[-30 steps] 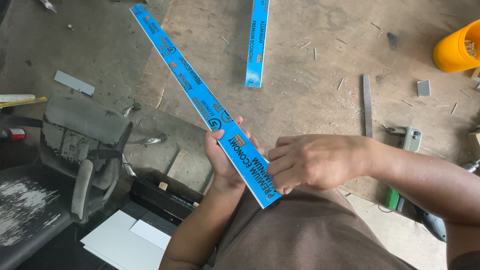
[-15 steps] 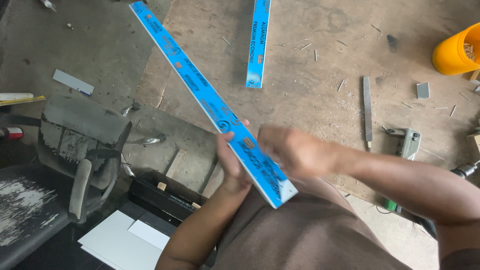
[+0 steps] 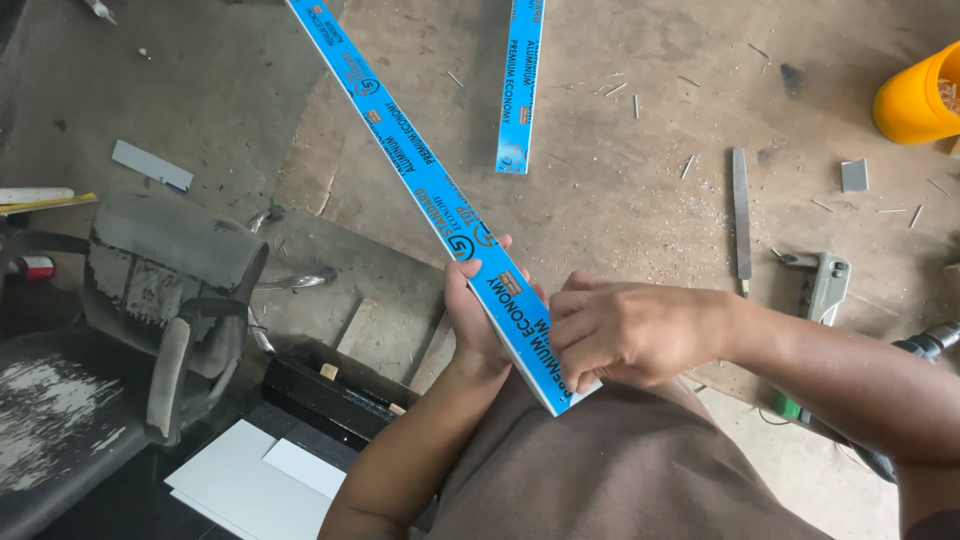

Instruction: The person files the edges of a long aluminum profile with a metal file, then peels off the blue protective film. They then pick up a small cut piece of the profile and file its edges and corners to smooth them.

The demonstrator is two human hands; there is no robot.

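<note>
Long blue-wrapped aluminium strip ran diagonally from far left down to person's lap, near end at belly. Left hand gripped strip from beneath, fingers curled up around its edge, clamped on it. Right hand lay on top of near end, fingers together, pressed on blue film. Second blue strip lay on floor, far centre. Metal file on floor right; yellow bucket far right; worn chair left.
</note>
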